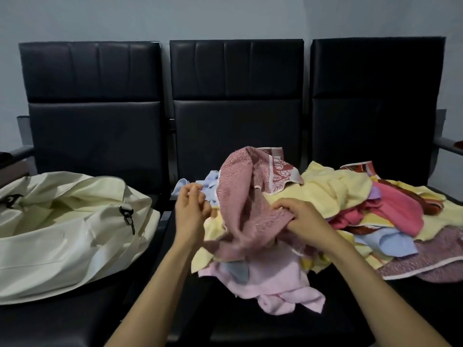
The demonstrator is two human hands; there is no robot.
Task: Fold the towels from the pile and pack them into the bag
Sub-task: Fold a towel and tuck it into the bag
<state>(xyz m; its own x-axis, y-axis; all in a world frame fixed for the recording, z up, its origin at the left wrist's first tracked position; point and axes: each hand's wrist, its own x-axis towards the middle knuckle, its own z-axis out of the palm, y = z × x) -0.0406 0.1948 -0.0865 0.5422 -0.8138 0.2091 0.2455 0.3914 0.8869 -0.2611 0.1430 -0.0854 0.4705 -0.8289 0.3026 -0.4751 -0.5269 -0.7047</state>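
In front of me stands a row of three black padded leatherette chairs point(236, 96), their backs upright against a plain pale grey wall point(225, 16). A grey metal armrest point(448, 145) juts out at the right end, another at the left.

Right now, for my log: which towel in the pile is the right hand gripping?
The dusty-rose patterned towel, the only one raised above the pile, bunched under the right hand.

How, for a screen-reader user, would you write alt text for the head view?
A person's right hand grips a dusty-pink towel atop a pile of coloured towels on a black bench, the left hand beside it with curled fingers. An open cream bag lies on the seat to the left.
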